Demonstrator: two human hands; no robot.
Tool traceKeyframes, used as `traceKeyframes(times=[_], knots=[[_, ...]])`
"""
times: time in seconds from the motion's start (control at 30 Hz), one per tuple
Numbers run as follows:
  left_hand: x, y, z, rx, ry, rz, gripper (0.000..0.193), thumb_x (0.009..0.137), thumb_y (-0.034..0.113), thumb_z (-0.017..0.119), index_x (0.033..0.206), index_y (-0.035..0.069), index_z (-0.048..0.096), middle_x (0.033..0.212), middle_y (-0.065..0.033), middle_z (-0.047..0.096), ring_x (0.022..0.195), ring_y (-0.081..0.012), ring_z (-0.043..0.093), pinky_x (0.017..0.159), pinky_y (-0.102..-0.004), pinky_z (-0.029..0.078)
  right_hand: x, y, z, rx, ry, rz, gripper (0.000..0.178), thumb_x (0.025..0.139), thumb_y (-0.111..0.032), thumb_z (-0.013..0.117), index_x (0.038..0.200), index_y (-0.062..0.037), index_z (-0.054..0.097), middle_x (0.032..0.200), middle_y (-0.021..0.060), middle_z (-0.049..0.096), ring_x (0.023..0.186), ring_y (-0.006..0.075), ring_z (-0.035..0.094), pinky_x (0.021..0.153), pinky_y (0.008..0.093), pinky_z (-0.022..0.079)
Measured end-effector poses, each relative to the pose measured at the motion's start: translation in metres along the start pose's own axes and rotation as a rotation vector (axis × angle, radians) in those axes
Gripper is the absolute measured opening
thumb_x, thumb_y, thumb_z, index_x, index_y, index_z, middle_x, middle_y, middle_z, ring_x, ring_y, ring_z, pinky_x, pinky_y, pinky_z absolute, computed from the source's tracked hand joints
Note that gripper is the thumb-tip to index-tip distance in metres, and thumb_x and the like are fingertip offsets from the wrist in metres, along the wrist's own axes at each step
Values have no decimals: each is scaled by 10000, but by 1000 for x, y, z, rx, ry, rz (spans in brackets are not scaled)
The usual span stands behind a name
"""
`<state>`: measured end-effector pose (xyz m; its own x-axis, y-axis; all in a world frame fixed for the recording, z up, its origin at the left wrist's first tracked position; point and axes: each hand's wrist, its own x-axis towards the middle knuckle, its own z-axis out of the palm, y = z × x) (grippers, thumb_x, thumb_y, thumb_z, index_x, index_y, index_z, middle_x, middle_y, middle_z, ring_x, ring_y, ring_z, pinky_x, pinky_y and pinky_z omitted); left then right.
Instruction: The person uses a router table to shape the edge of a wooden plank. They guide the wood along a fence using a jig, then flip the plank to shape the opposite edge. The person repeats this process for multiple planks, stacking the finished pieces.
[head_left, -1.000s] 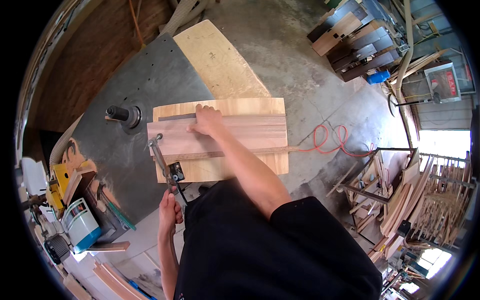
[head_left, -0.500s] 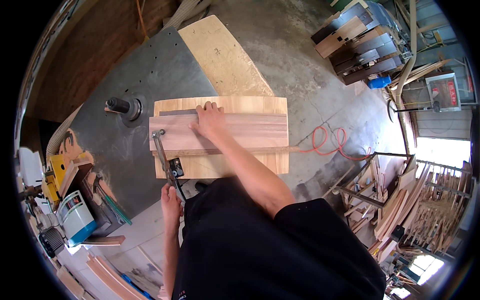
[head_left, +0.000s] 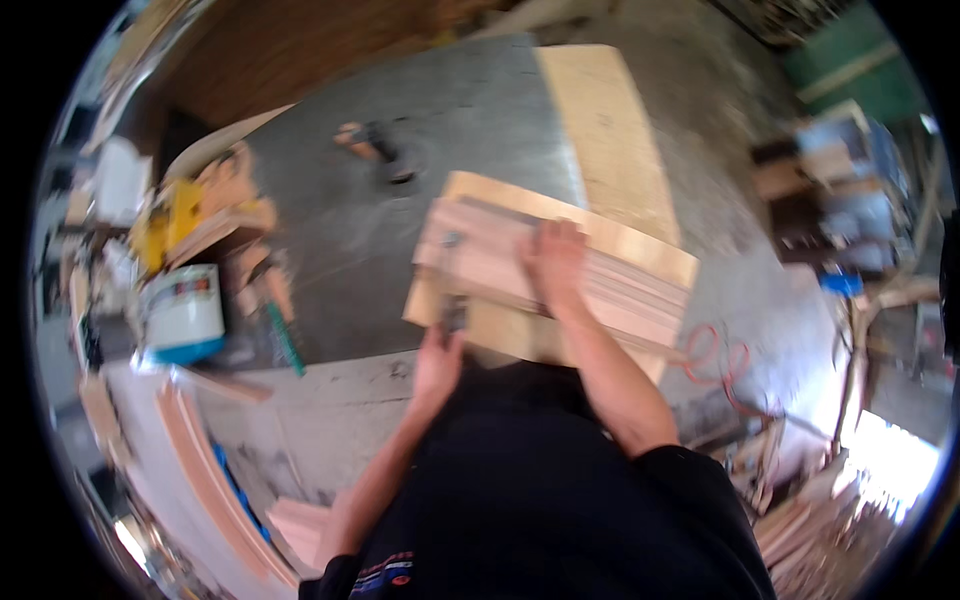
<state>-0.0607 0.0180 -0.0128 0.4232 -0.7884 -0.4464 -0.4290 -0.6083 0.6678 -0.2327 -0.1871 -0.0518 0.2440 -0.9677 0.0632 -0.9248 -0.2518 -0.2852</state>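
A pinkish-brown plank [head_left: 485, 258] lies on a pale wooden baseboard [head_left: 672, 262], at the front right of a grey metal machine table [head_left: 480, 110]. My right hand [head_left: 555, 265] rests on top of the plank, its thumb apart and its fingers reaching toward the far edge. At the plank's left end, a metal toggle clamp [head_left: 452, 245] has its tip over the wood. My left hand [head_left: 437, 362] is at the clamp's near end, fingers closed around its handle. Motion blur softens both hands and hides the clamp's details.
A dark upright spindle [head_left: 390, 160] stands on the table beyond the baseboard. At the left are a white-and-blue machine [head_left: 185, 310], a yellow part [head_left: 180, 220] and a green-handled tool [head_left: 285, 340]. A tan panel [head_left: 610, 130] adjoins the table. An orange hose [head_left: 715, 360] lies on the floor.
The whole view has turned and shifted, so table, plank and baseboard appear tilted and further right. Both hands stay with the plank and clamp; the left hand appears nearer the baseboard.
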Motion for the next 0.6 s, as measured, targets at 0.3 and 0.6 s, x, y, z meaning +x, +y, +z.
traceKeyframes(times=[0.3,0.6], knots=[[-3,15,-13,99,-15,-184,588,1014,517,549,1401,75,554,1123,-262,726,1054,-479,678,920,-565,524,0,-13,-6,13,17,-133,375,954,-383,663,1047,-25,601,1070,173,585,1063,357,549,936,495,426],[22,-16,-56,77,35,-79,498,1026,460,568,1315,56,598,1033,-259,739,1003,-483,686,884,-566,534,7,-61,12,1,59,-115,302,991,-327,617,1017,-28,587,1038,173,587,1036,363,559,913,498,435]])
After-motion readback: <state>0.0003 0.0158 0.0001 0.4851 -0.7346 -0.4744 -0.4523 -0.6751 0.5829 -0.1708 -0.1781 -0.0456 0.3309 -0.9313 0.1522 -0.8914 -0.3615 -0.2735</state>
